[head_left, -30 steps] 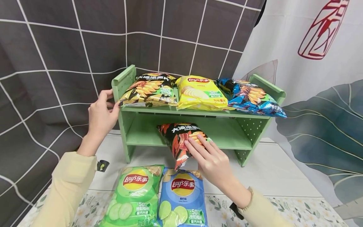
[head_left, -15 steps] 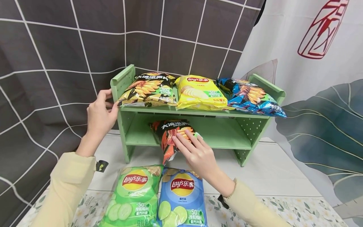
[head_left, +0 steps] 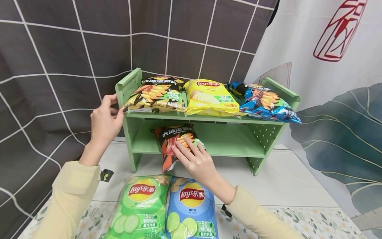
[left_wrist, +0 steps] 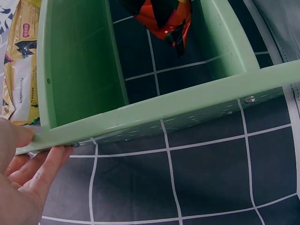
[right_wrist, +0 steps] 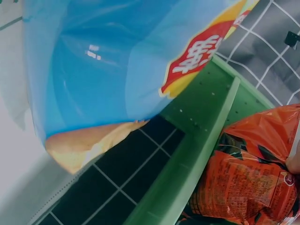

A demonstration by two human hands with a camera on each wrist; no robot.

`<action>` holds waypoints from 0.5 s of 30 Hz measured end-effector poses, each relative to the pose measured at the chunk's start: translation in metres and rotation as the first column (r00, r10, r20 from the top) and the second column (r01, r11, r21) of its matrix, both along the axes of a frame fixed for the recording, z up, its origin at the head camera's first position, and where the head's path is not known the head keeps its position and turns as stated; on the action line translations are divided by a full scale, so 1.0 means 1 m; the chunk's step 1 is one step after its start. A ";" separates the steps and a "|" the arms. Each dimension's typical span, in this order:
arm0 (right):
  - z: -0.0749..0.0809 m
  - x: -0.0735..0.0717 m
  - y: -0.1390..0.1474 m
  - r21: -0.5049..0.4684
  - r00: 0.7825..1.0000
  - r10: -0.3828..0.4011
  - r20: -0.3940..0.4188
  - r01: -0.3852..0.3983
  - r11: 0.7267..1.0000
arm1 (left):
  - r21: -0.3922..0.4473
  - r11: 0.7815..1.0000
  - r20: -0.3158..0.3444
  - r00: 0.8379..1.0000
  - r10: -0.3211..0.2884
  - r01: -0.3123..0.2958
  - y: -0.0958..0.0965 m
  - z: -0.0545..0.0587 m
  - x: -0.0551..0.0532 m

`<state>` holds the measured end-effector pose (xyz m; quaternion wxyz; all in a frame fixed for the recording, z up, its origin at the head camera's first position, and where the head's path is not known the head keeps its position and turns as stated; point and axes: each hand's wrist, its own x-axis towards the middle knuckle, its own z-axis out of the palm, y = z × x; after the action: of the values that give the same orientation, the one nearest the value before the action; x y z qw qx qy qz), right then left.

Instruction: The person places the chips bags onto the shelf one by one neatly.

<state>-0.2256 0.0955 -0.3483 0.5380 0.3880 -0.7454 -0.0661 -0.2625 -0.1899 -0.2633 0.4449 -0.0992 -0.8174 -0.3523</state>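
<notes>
My left hand (head_left: 105,122) grips the left side panel of a green two-tier shelf rack (head_left: 235,139). Its thumb lies on the panel's inner side and its fingers (left_wrist: 49,168) curl round the outside. My right hand (head_left: 197,164) holds a black and red bag of potato chips (head_left: 170,146) at the lower tier's left half. Several fingers spread over the bag's front, while a digit presses its back in the right wrist view, where the bag's orange back (right_wrist: 243,183) shows. The bag is tilted, its lower corner hanging in front of the tier's edge.
On the top tier sit a black-gold chip bag (head_left: 159,94), a yellow one (head_left: 212,98) and a dark blue one (head_left: 267,101). A green bag (head_left: 138,205) and a light blue bag (head_left: 192,209) lie on the table in front. A dark grid cloth (head_left: 59,66) hangs behind.
My right hand has carried the black and red chip bag leftward and slightly up along the lower tier. My left hand keeps its grip on the rack, which has barely shifted.
</notes>
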 end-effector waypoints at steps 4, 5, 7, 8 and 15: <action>0.000 0.001 -0.002 0.007 1.000 0.000 0.030 0.000 1.000 | 0.003 1.000 -0.002 1.000 0.000 0.000 0.000 0.000 -0.001; -0.001 0.001 -0.003 0.008 0.999 0.004 0.040 -0.004 1.000 | 0.003 1.000 -0.004 1.000 0.000 0.000 -0.001 0.000 -0.001; -0.001 0.001 -0.004 0.014 0.999 0.011 0.053 -0.012 1.000 | -0.001 1.000 -0.012 1.000 -0.001 0.001 -0.001 0.000 -0.001; -0.002 0.000 -0.004 0.019 0.998 0.017 0.058 -0.018 1.000 | -0.003 1.000 -0.016 1.000 -0.002 0.002 -0.001 0.000 -0.001; -0.004 -0.004 -0.008 0.050 0.996 0.031 0.084 -0.035 0.998 | -0.003 1.000 -0.022 1.000 -0.006 0.005 0.000 -0.001 -0.001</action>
<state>-0.2300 0.0874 -0.3520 0.4974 0.4164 -0.7586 -0.0599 -0.2636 -0.1901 -0.2644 0.4528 -0.1059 -0.8126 -0.3514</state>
